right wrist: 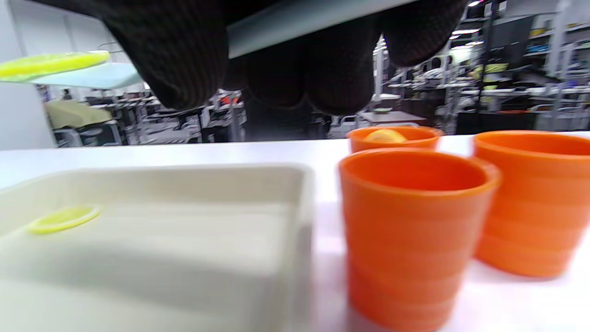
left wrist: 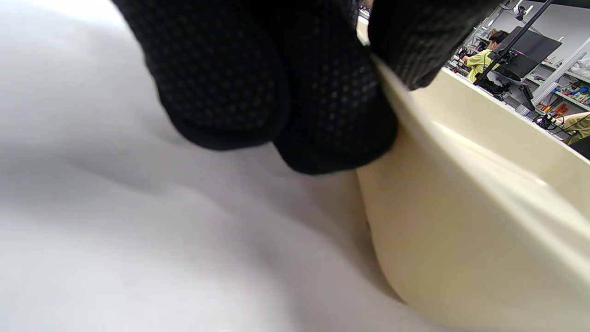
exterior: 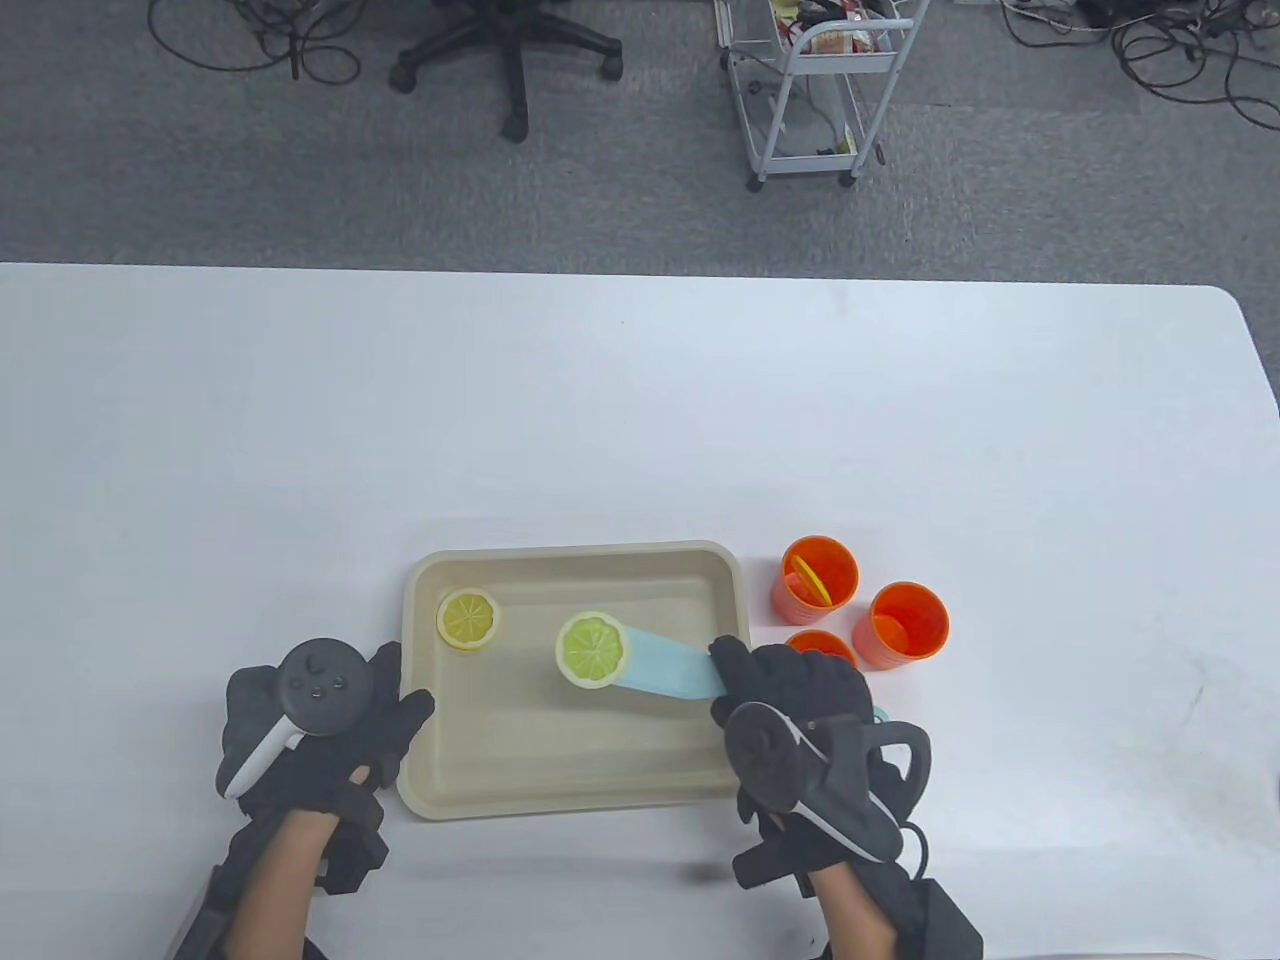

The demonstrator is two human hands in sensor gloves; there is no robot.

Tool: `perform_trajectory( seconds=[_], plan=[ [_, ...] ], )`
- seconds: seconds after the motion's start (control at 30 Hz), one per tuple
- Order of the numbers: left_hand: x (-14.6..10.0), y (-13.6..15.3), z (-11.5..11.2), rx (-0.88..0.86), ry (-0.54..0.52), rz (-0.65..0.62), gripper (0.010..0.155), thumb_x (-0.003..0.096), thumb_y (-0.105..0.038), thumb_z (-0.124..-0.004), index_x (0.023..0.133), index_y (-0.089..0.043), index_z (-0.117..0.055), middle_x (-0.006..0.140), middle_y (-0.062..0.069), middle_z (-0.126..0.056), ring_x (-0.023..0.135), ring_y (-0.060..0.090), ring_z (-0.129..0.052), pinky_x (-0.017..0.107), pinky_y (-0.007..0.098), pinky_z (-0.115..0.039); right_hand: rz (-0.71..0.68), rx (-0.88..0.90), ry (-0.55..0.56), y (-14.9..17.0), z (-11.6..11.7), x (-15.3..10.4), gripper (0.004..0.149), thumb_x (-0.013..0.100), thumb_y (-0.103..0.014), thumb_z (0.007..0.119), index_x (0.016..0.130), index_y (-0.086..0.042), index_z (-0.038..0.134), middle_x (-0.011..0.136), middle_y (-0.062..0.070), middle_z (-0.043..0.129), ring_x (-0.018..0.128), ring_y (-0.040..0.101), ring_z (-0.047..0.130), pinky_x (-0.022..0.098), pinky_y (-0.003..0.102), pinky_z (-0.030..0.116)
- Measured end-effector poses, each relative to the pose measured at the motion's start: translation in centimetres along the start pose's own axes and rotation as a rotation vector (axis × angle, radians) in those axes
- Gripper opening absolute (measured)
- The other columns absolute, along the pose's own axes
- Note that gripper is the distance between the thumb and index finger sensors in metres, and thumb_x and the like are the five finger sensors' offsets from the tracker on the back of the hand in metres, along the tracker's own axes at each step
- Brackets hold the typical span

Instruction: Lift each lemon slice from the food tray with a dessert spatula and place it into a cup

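A beige food tray (exterior: 690, 775) lies near the table's front edge. My right hand (exterior: 785, 690) grips the handle of a light-blue dessert spatula (exterior: 665, 668), held above the tray with a green-yellow lemon slice (exterior: 590, 650) on its blade. That slice (right wrist: 50, 62) and the spatula blade (right wrist: 92, 76) appear raised at the top left of the right wrist view. A second, yellow slice (exterior: 468, 618) rests in the tray's far left corner. Three orange cups stand right of the tray: the far cup (exterior: 818, 575) holds a slice, the right cup (exterior: 908, 625) and the near cup (exterior: 822, 645) show none. My left hand (exterior: 385, 720) holds the tray's left rim (left wrist: 415, 152).
The white table stretches far beyond the tray. An office chair (exterior: 510, 50) and a white wire cart (exterior: 815, 90) stand on the carpet behind it. People at desks (left wrist: 481, 60) show in the left wrist view's background.
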State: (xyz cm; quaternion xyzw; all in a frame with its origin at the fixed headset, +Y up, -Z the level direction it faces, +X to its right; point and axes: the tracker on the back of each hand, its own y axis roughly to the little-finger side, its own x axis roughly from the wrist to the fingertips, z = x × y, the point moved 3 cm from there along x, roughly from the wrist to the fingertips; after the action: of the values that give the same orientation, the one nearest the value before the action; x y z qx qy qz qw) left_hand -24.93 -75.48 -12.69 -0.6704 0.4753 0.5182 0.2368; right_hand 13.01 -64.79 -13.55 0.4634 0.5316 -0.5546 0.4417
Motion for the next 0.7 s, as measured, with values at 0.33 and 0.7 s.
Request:
perform_trajectory(
  seconds=[0.33, 0.7],
  plan=[
    [0.0, -0.1, 0.0, 0.004, 0.003, 0.0, 0.073, 0.0593, -0.046, -0.079, 0.112, -0.003, -0.054, 0.073, -0.001, -0.097, 0.045, 0.005, -0.107, 0.035, 0.029, -0.097, 0.295, 0.055, 0.008, 9.5, -0.7, -0.1, 0.059, 0.05, -0.041, 0.087, 0.105, -0.03, 0.069, 0.095, 0.003, 0.08, 0.085, 0.027, 0.087, 0.076, 0.061, 0.057],
    [0.1, 0.0, -0.1, 0.001, 0.004, 0.001, 0.073, 0.0592, -0.046, -0.079, 0.112, -0.003, -0.054, 0.073, 0.0, -0.097, 0.044, 0.005, -0.107, 0.035, 0.029, -0.097, 0.587, 0.201, -0.042, 17.6, 0.0, -2.3, 0.058, 0.051, -0.039, 0.089, 0.105, -0.029, 0.069, 0.096, 0.004, 0.08, 0.086, 0.029, 0.086, 0.077, 0.062, 0.055]
  ],
)
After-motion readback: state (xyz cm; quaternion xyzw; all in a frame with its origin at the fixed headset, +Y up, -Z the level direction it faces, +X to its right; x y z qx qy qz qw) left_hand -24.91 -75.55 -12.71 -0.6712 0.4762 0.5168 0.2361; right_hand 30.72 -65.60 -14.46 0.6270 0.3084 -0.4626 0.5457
